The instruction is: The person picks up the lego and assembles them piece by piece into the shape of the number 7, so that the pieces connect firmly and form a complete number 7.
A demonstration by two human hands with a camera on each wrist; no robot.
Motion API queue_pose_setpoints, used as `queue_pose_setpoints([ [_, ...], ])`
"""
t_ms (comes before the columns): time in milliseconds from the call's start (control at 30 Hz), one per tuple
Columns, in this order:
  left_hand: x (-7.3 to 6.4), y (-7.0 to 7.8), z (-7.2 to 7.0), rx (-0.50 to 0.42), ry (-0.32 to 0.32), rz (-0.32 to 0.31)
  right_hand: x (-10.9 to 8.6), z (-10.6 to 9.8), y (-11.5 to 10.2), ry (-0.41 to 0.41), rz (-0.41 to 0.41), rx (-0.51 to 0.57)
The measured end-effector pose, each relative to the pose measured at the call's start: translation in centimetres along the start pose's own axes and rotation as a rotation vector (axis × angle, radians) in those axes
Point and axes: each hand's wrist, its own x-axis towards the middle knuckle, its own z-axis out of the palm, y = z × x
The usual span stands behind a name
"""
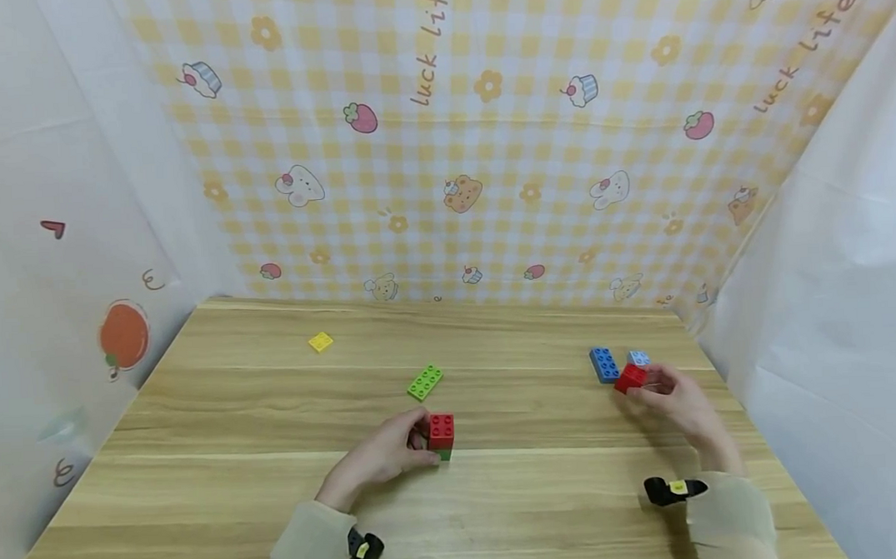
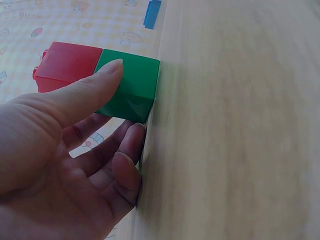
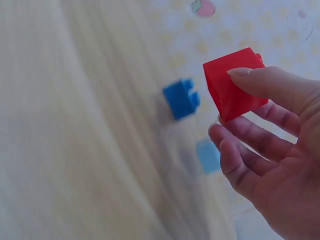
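A two-brick stack stands on the table in front of my left hand [image 1: 384, 451]: a red toy brick [image 1: 441, 428] on top of a green brick [image 2: 132, 82]. My left thumb presses the green brick's side in the left wrist view, with fingers curled on its other side. Over at the right, my right hand [image 1: 684, 404] pinches another red brick [image 3: 235, 92] between thumb and fingers. That brick is tilted and held above the table, its hollow underside partly showing. Just beyond it lie a blue brick [image 1: 604, 364] and a light blue brick [image 1: 637, 358].
A lime green flat brick [image 1: 426, 382] lies beyond the stack, near the middle of the wooden table [image 1: 533, 509]. Farther back on the left is a small yellow flat brick [image 1: 320, 342]. A checked cloth [image 1: 412, 148] hangs behind, with white cloth at both sides.
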Motion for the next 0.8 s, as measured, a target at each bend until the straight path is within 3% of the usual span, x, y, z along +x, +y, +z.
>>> queue_pose_setpoints([
  [267, 0.0, 0.0, 0.0, -0.021, -0.007, 0.006, 0.3, 2.5, -2.4, 0.035, -0.033, 0.093],
  [533, 0.0, 0.0, 0.0, -0.007, -0.006, 0.012, 0.6, 6.2, -6.1, -0.024, -0.057, 0.228],
  [800, 0.0, 0.0, 0.0, -0.004, -0.001, 0.008, 0.6, 9.0, -9.2, -0.062, -0.057, 0.294],
])
